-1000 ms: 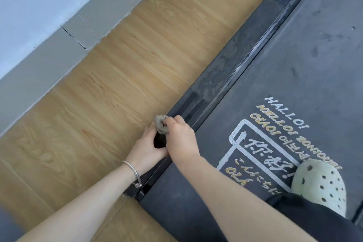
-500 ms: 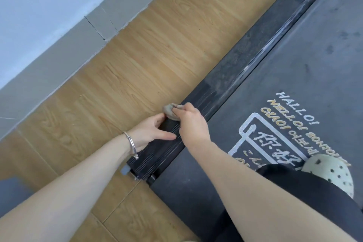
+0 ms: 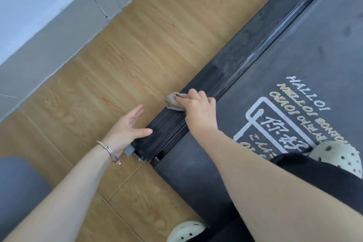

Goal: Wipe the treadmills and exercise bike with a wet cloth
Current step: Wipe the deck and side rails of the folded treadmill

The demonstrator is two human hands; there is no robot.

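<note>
Treadmill side rail [image 3: 225,88] running diagonally from near centre to far right, with wooden floor [image 3: 121,61] to its left and treadmill belt [image 3: 294,55] to its right. Cloth [image 3: 172,100] on the rail, under right hand [image 3: 198,106]. Left hand [image 3: 125,129] nearer, left of the rail's near end. Baseboard [image 3: 59,25] beyond the floor, far left. One shoe [image 3: 337,155] on the belt, near right; another shoe [image 3: 184,232] at the near edge.

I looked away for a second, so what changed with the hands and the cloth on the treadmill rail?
The left hand let go of the cloth and opened, thumb on the side rail. The right hand slid the cloth further up the rail. The right hand's grip on the cloth stayed the same.
</note>
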